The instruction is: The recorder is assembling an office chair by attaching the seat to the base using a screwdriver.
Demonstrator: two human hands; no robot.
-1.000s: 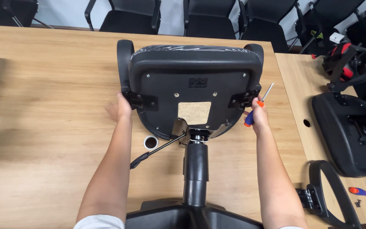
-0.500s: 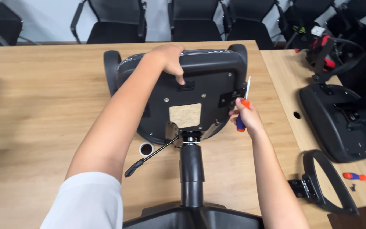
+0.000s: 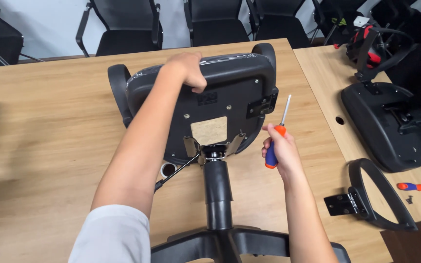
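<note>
Fingers [image 3: 197, 80] curled over chair seat [image 3: 220, 92], others [image 3: 271, 141] gripping screwdriver [image 3: 277, 134]

The left hand [image 3: 187, 68] grips the far edge of the upturned chair seat [image 3: 210, 104] — lying on the wooden table [image 3: 49, 126]. The right hand [image 3: 279, 152] holds an orange-and-blue screwdriver [image 3: 276, 139] upright beside the seat's right armrest bracket [image 3: 261, 104].
</note>
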